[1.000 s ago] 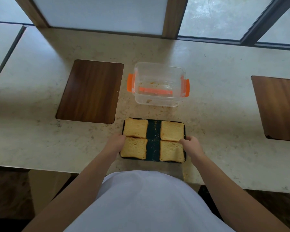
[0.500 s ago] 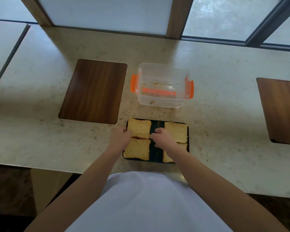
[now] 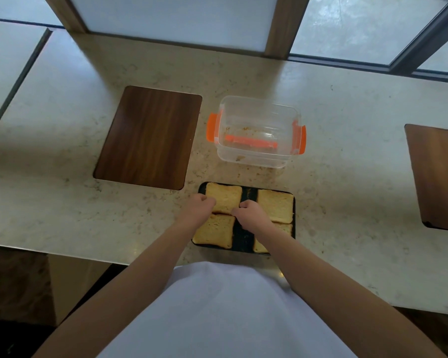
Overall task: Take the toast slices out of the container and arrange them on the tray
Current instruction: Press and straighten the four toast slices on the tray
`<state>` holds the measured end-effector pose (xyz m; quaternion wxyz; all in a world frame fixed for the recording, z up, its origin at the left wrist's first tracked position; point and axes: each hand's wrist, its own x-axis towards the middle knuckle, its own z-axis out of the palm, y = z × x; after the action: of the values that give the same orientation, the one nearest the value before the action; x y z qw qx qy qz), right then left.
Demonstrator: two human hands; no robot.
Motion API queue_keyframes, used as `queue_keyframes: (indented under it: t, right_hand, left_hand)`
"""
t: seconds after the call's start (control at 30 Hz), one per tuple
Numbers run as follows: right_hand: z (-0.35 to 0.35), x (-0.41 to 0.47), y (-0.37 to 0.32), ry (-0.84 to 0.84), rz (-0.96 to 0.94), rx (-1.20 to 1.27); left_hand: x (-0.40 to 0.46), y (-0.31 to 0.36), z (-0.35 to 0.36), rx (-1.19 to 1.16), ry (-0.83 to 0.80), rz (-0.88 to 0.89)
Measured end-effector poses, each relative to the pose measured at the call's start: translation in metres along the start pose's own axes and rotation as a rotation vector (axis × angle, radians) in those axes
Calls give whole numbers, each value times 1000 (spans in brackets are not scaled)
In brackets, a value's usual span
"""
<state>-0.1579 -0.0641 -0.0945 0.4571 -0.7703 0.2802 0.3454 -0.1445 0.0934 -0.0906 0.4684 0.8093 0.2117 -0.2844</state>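
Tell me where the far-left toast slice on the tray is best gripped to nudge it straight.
Probably by its two side edges, from above. The far-left toast slice lies flat on the tray, its left and right edges exposed, with the left hand and right hand already at them. Its near edge abuts the near-left slice.

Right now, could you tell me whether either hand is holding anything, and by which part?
Both hands pinch the far-left toast slice: the left hand at its left edge, the right hand at its near-right corner. It still lies on the tray.
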Motion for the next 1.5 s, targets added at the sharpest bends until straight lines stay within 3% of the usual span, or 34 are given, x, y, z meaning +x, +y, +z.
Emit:
queue_keyframes:
  t: [0.4,0.67,1.13,1.5]
  right_hand:
    - [0,-7,14,-16,49,40]
    - [9,-16,27,-129,41,-55]
    - [-1,-15,27,-63,58,-142]
    - [0,-13,5,-57,28,-36]
  left_hand:
    - [-8,-19,-4,1,-18,-52]
    - [-21,-39,-3,-41,-53,-50]
    - [-14,-33,-3,-35,-91,-104]
    - [-2,-2,-7,-71,-187,-180]
